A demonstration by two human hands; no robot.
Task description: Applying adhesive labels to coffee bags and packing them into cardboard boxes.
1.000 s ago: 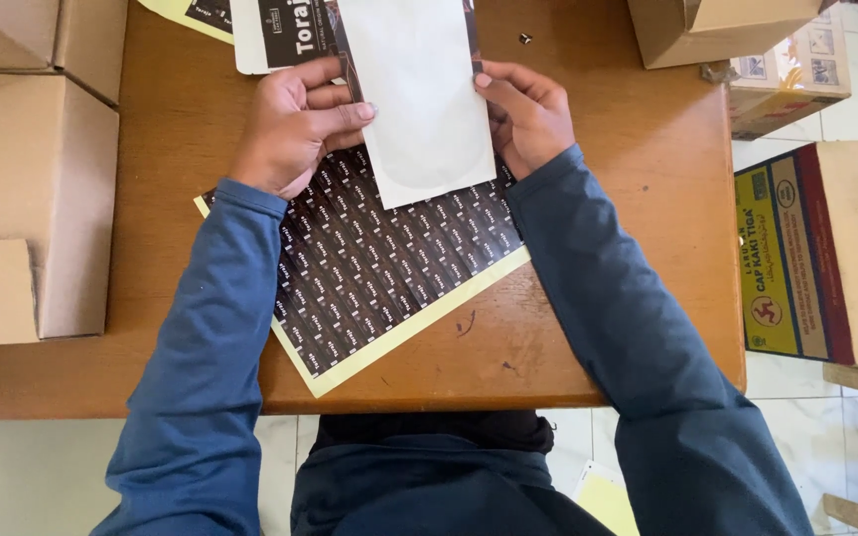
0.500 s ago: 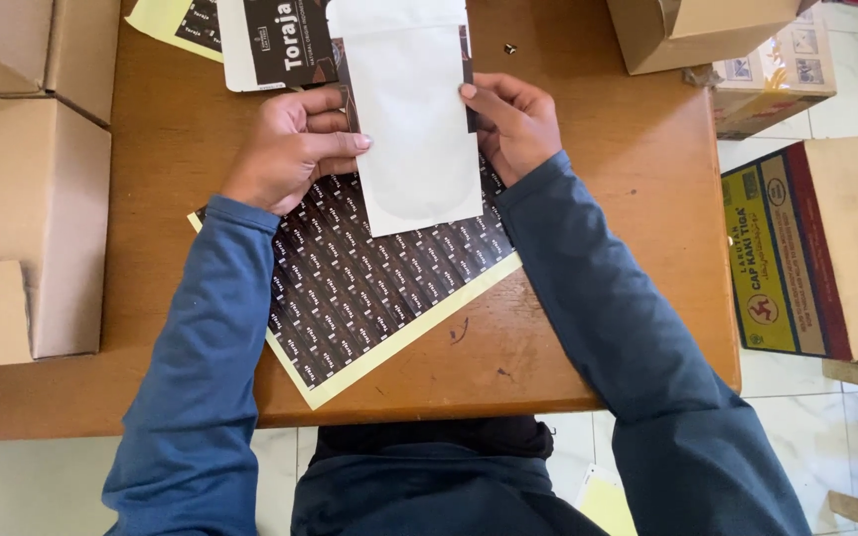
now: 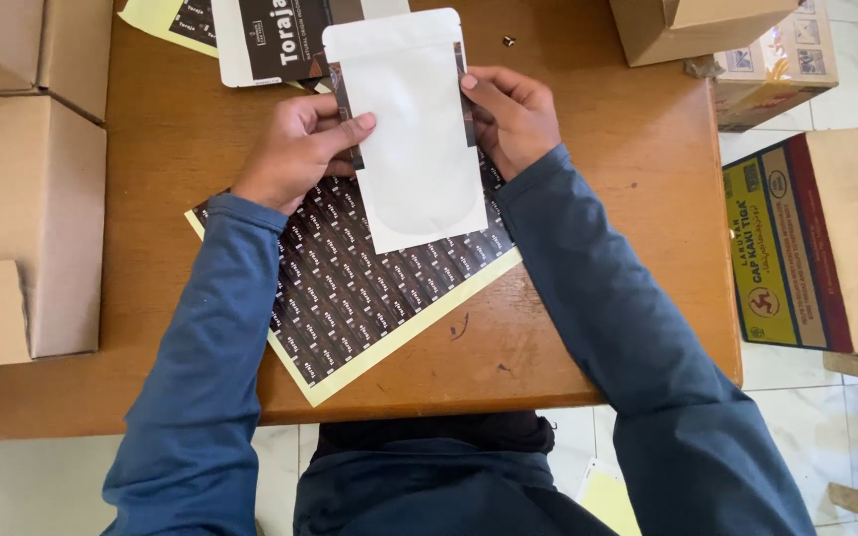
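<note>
Two hands hold one white pouch [image 3: 411, 129] over the middle of the wooden table [image 3: 608, 228], towards its far edge. The left hand [image 3: 295, 149] pinches the pouch's left edge, thumb pressed on the front and the other fingers curled behind; the right hand [image 3: 513, 114] clamps the right edge the same way, thumb tip on the front near the top. The pouch is flat, plain and matte white, with a sealed band across the top, rounded upper corners and a faint curved seam showing near its bottom; a dark strip shows behind each side edge. Beneath it lies one sticker sheet [image 3: 350, 288], turned askew near the table's near edge, covered in rows of small dark brown labels with a pale yellow backing showing along its margins. A second sheet corner [image 3: 166, 20] of the same kind and one dark printed label [image 3: 270, 40] with a white border lie at the far edge. Two cardboard boxes [image 3: 27, 189] stand at the left edge, one cardboard box [image 3: 692, 25] at the far right corner, and one printed carton [image 3: 811, 248] stands off the table to the right.
</note>
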